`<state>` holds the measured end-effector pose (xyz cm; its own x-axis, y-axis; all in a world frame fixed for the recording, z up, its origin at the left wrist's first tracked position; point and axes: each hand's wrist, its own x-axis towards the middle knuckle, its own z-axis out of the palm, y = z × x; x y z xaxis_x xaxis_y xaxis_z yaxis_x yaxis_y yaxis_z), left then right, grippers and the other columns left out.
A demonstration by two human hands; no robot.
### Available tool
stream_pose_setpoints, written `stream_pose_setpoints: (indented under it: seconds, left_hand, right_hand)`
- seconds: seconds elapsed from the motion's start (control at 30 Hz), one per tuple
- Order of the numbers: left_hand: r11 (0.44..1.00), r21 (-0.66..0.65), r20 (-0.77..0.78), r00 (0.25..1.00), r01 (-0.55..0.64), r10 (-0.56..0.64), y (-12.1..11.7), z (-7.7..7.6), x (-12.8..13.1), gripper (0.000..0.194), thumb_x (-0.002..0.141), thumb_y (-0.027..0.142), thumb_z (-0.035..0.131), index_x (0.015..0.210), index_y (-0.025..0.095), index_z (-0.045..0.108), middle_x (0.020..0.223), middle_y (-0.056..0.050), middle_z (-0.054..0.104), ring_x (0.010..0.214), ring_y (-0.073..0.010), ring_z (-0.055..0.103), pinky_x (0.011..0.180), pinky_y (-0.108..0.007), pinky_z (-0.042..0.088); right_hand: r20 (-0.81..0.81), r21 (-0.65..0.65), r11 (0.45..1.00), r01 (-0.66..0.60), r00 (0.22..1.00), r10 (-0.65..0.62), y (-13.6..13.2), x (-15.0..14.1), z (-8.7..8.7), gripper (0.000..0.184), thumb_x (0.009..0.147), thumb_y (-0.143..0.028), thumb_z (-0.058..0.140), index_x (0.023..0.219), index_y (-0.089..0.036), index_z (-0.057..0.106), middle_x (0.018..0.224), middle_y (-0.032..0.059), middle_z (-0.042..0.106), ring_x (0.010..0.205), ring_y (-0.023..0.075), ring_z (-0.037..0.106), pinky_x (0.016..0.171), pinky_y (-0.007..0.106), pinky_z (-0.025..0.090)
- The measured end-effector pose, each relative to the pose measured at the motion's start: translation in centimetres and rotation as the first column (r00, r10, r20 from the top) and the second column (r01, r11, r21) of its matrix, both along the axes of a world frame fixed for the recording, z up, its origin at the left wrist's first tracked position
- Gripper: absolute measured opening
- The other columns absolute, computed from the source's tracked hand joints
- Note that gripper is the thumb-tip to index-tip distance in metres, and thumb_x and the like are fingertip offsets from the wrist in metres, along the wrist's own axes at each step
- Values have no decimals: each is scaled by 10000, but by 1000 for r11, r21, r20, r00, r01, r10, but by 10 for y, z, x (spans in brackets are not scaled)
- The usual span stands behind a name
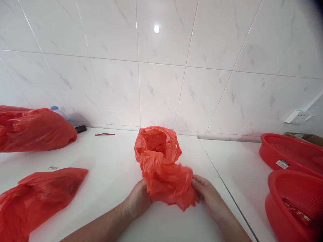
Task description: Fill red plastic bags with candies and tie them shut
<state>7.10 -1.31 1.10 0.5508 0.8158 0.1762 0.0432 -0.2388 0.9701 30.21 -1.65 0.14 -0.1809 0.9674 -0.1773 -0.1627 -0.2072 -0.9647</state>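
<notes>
A crumpled red plastic bag [169, 181] is held between my two hands over the white table, its near edge bunched and ruffled. Its far part forms a rounded, open-looking loop [157, 139] that rests toward the wall. My left hand [138, 200] grips the bag's left side, the fingertips hidden behind the plastic. On the right side, my right hand [204, 191] pinches the bag's edge between thumb and fingers. Whether anything lies inside the bag cannot be made out.
Filled red bags [37, 131] and a flatter red bag [47, 195] lie at left. A blue-capped bottle [59, 111], a dark phone-like object [81, 129] and a thin red strip [105, 134] are near the tiled wall. Two red plastic baskets [271, 188] stand at right, past a table seam.
</notes>
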Motion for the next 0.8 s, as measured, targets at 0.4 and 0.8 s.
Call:
stream_pose_setpoints:
  seconds: [0.4,0.8]
  left_hand:
    - [647,576,67,818,-499,571,-5,-9,-9,319,868,220,513,1175,280,451,1288,-85,429,1220,-238,395,993,-437,368]
    - [768,637,-423,800,-73,426,3,-21,-5,424,749,76,578,1133,256,555,1370,-90,432,1200,-260,468,937,-431,478]
  right_hand:
    - [197,23,976,215,956,-215,7,43,2,395,804,-563,531,663,-198,477,526,-63,413,494,86,301,473,229,200]
    - [649,351,838,418,536,-539,-4,30,22,341,832,-518,455,969,-227,569,853,18,613,671,164,541,572,267,392]
